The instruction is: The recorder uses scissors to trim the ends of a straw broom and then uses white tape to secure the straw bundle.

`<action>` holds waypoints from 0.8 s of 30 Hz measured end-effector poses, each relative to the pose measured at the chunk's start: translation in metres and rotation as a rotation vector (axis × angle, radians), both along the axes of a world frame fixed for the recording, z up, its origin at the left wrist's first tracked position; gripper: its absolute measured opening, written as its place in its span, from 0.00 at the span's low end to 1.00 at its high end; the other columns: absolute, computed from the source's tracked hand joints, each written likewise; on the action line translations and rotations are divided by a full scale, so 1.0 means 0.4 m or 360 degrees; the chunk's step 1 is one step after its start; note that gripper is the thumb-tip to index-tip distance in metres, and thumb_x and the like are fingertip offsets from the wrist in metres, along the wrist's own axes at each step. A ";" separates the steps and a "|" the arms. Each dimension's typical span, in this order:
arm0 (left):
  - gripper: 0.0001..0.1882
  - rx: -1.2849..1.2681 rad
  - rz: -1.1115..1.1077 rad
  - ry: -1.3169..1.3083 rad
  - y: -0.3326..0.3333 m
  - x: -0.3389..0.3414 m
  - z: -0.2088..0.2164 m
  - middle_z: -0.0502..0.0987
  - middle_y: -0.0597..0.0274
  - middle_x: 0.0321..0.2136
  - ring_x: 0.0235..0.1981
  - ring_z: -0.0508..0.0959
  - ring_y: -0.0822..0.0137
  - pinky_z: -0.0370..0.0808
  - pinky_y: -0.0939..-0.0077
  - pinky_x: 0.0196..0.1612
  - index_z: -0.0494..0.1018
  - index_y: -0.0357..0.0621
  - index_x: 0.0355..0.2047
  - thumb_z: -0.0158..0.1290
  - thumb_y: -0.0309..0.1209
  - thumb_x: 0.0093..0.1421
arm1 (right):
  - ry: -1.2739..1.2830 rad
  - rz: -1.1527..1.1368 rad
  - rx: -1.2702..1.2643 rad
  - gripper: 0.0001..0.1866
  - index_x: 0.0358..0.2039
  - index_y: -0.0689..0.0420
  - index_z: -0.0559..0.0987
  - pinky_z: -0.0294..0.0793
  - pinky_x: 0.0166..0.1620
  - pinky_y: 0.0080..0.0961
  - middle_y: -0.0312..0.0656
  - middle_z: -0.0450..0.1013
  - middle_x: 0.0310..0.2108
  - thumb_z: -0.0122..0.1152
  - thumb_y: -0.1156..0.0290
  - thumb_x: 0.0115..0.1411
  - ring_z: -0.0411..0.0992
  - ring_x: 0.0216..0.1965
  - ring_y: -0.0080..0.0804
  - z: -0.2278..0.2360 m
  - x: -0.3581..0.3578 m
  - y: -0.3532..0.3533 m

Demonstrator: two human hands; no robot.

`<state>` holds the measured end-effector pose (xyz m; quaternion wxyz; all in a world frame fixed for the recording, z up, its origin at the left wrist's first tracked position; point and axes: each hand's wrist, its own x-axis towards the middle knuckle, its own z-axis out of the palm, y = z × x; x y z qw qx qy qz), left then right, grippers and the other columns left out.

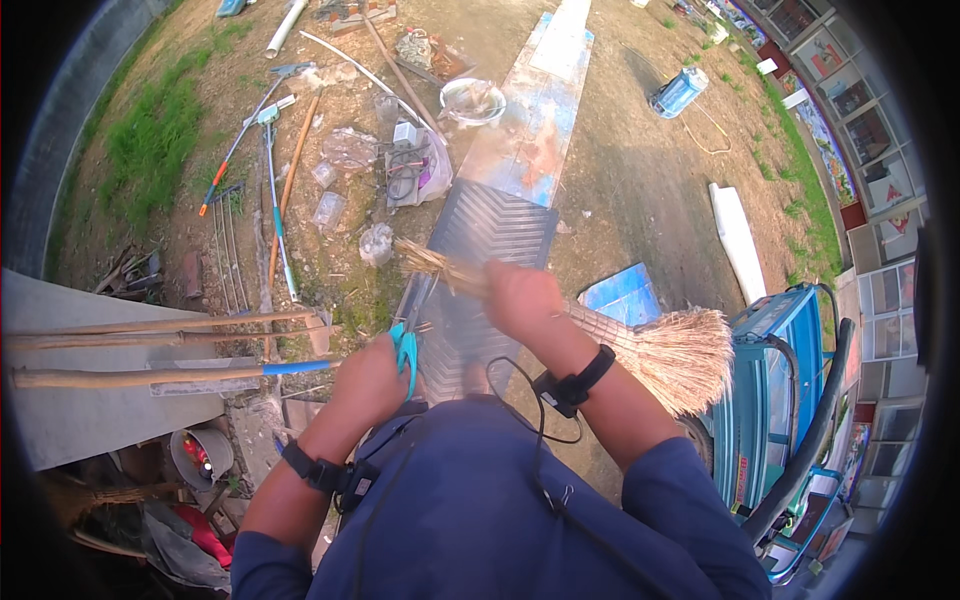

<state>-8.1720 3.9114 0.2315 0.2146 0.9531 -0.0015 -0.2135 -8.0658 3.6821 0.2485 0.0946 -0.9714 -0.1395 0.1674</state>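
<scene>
My right hand [525,300] is closed around the bound stalks of a straw hand broom, slightly blurred by motion. The broom's fanned bristles [672,358] spread out to the right, beneath my forearm. Its short handle end [432,262] pokes out to the left of my fist. Lower and to the left, my left hand [370,382] is closed on teal loop handles [404,352] that look like those of scissors; the blades are hard to make out. The left hand sits just below the handle end, apart from it.
A ribbed dark mat [490,235] lies ahead, with a blue-white board [545,110] beyond. Wooden poles [180,375] reach in from the left. A blue-green vehicle [765,390] stands at right, near a blue panel [622,293]. Rakes, bags and a white basin [472,102] lie farther off.
</scene>
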 end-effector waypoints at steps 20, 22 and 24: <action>0.14 0.0067 0.0034 -0.0166 0.023 0.020 -0.034 0.80 0.40 0.29 0.33 0.81 0.39 0.77 0.46 0.37 0.72 0.36 0.37 0.56 0.36 0.60 | 0.0013 0.0036 -0.0008 0.12 0.41 0.57 0.76 0.77 0.42 0.47 0.51 0.80 0.34 0.59 0.70 0.56 0.79 0.38 0.52 -0.020 0.004 0.001; 0.18 -0.0431 0.0437 -0.0103 0.045 0.012 -0.044 0.80 0.38 0.31 0.36 0.80 0.37 0.76 0.49 0.39 0.72 0.35 0.39 0.58 0.39 0.59 | 0.0024 0.0012 0.0000 0.13 0.41 0.57 0.76 0.78 0.42 0.47 0.51 0.80 0.35 0.59 0.68 0.56 0.79 0.39 0.52 -0.016 0.009 -0.008; 0.20 -0.0418 0.0385 0.0022 0.068 0.000 -0.056 0.79 0.37 0.32 0.37 0.80 0.37 0.76 0.50 0.41 0.72 0.34 0.40 0.59 0.40 0.58 | 0.0088 -0.0038 -0.0019 0.14 0.43 0.55 0.76 0.77 0.42 0.47 0.51 0.80 0.35 0.60 0.67 0.56 0.79 0.39 0.53 -0.004 0.012 -0.013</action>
